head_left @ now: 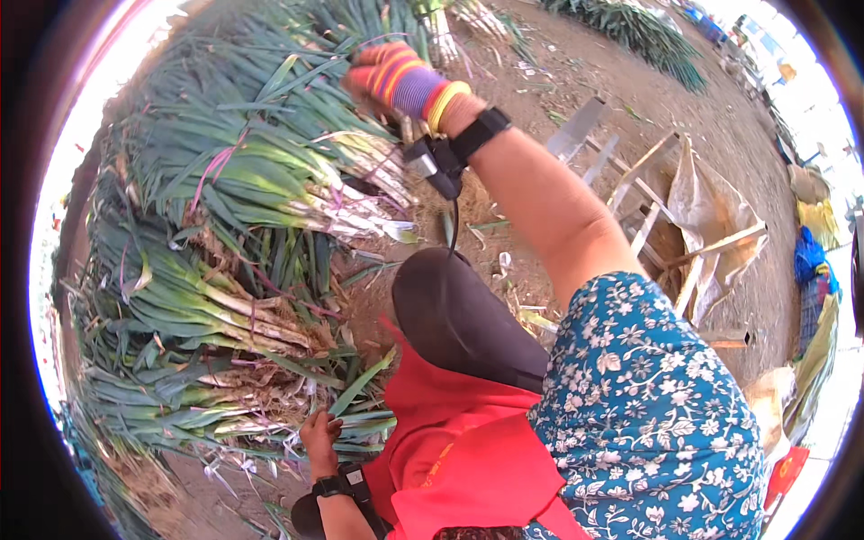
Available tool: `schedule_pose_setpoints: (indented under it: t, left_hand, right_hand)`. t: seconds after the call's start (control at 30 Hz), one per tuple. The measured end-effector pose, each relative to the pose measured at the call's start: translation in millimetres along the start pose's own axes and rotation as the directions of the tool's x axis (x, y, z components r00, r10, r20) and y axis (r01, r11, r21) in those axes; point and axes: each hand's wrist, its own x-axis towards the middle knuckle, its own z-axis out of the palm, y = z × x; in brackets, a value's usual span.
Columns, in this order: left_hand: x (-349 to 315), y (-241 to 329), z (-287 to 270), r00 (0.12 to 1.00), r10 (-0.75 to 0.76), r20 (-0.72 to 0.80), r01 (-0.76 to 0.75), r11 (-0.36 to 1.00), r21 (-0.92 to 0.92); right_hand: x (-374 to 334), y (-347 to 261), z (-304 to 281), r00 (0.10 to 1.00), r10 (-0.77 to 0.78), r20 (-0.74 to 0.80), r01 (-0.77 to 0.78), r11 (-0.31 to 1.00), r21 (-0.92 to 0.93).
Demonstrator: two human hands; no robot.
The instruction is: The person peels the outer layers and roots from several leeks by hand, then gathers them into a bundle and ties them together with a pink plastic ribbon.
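Beside leek bundles (301, 193), red apron (486, 472) with small yellow lettering (440, 460)

The right arm (549, 193) reaches diagonally from the lower right toward the upper middle of the frame, its elbow only slightly bent. At its end the right hand (391, 79), wrapped in bright stripes, hangs with blurred fingers (362, 65) pointing left; how tightly they close is unclear. The right wrist (463, 115) looks nearly straight. At the lower left, the left forearm (349, 520) rises from the bottom edge, and the left hand (319, 439) points upward with its fingers curled inward. A bent knee (441, 292) shows near the centre.
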Motion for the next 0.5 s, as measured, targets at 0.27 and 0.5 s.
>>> schedule_pose_setpoints:
  t: [0.27,0.5]
  left_hand:
    - [17.4,-4.2,69.9,0.992,0.002,0.124,-0.011,0.998,0.067]
    - [17.2,0.3,98.7,0.969,0.007,0.248,-0.066,0.971,0.231]
  right_hand:
    - [-191.9,156.3,-138.1,0.609,0.070,-0.790,-0.454,0.848,-0.275]
    - [-300.7,373.9,-238.0,0.662,0.623,-0.416,-0.722,0.381,-0.578]
